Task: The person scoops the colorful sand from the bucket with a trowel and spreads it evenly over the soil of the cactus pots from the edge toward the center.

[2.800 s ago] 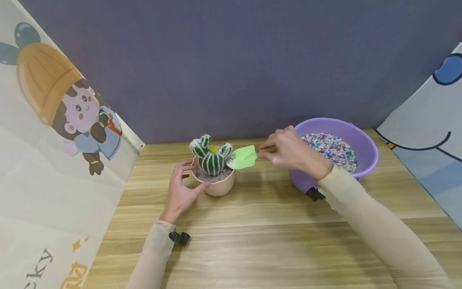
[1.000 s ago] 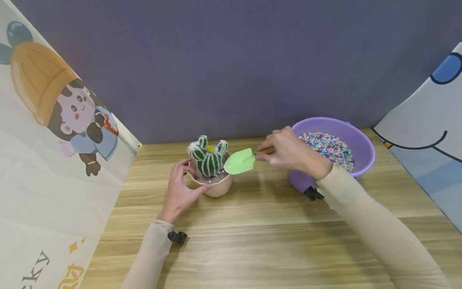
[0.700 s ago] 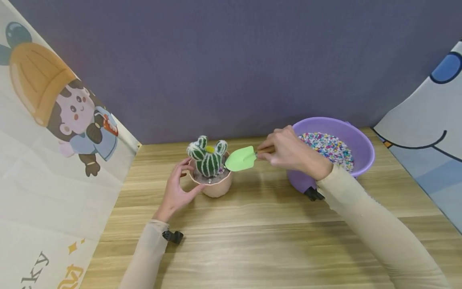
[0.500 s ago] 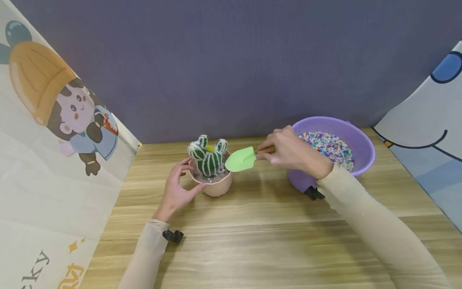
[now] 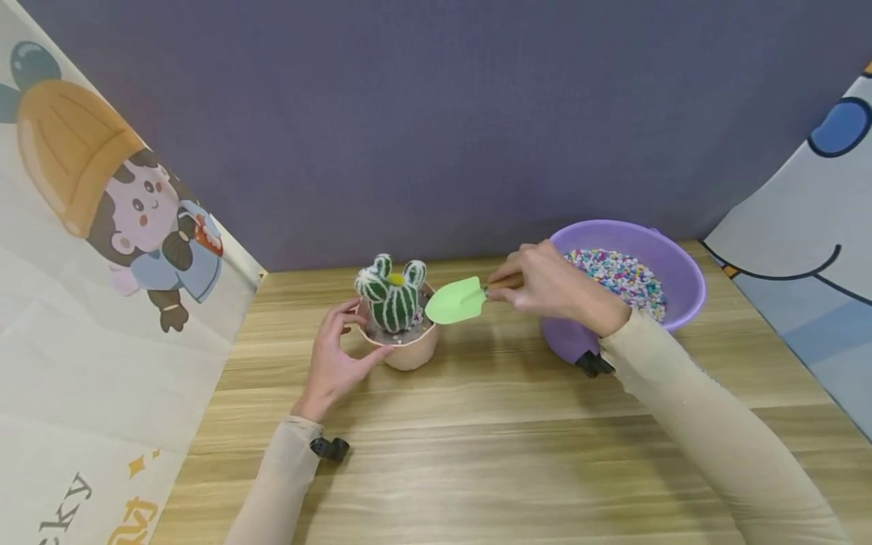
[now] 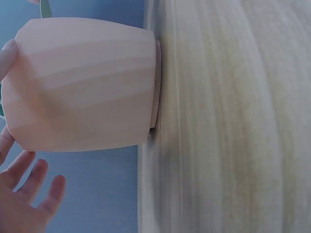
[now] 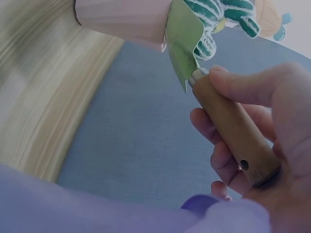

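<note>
My right hand (image 5: 548, 280) grips the wooden handle (image 7: 228, 126) of a small trowel with a light green blade (image 5: 456, 300). The blade tip lies at the right rim of a pale pink flowerpot (image 5: 412, 356), and no beads show on it. My left hand (image 5: 337, 363) holds that pot's left side between thumb and fingers; in the left wrist view the other fingers (image 6: 36, 179) stand away from its wall. A knitted-looking green and white cactus (image 5: 393, 306) stands in the pot. Around its base lies greyish fill with some coloured beads.
A purple bucket (image 5: 681, 265) with many small multicoloured beads (image 5: 623, 280) stands at the right, partly behind my right forearm. All rests on a wooden table (image 5: 477, 454). A blue-grey panel (image 5: 443, 129) rises behind, with printed sheets at both sides.
The beads seen on the trowel blade earliest are gone from it. The blade tipped downward and then rose slightly at the rim. My left hand shifted a little on the pot.
</note>
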Demonstrator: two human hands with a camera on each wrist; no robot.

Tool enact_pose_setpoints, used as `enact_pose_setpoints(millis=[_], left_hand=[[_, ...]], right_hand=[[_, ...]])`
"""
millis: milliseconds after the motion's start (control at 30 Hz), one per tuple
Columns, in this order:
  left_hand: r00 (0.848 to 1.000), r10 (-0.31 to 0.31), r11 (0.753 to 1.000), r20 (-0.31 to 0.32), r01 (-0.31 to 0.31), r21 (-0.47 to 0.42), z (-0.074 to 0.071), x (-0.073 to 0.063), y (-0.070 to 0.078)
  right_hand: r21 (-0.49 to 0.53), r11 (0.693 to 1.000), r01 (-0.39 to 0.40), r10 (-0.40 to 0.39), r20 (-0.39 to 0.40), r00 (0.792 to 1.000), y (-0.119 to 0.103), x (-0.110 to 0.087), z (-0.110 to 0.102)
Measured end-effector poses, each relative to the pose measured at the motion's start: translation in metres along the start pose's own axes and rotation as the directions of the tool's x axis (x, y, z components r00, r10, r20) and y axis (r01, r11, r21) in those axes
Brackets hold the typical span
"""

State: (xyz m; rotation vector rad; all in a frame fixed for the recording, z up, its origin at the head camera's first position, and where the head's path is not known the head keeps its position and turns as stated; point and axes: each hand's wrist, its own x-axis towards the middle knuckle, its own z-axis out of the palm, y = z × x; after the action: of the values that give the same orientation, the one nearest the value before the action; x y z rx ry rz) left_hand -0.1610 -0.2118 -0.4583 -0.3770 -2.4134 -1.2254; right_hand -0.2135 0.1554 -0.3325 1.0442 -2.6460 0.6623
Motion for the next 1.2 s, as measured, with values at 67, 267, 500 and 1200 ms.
enact_pose_setpoints(millis=[67, 267, 500, 1200], left_hand=[[1.0, 0.011, 1.0, -0.008, -0.011, -0.002, 0.001, -0.001, -0.001], [0.996, 0.039, 0.998, -0.074, -0.043, -0.048, 0.002, -0.005, -0.001], [0.963, 0.072, 0.993, -0.261, -0.095, -0.075, 0.005, -0.003, 0.009], [0.875, 0.364, 0.893, -0.318, -0.425, -0.147, 0.017, 0.0, 0.057]], right_hand=[[0.002, 1.0, -0.001, 0.001, -0.004, 1.0, 0.002, -0.001, 0.0], [0.033, 0.999, -0.005, 0.005, -0.016, 1.0, 0.006, -0.004, 0.001], [0.078, 0.997, -0.006, 0.01, -0.05, 0.999, 0.008, -0.008, 0.001], [0.171, 0.965, -0.198, 0.205, -0.023, 0.979, 0.017, -0.041, -0.026]])
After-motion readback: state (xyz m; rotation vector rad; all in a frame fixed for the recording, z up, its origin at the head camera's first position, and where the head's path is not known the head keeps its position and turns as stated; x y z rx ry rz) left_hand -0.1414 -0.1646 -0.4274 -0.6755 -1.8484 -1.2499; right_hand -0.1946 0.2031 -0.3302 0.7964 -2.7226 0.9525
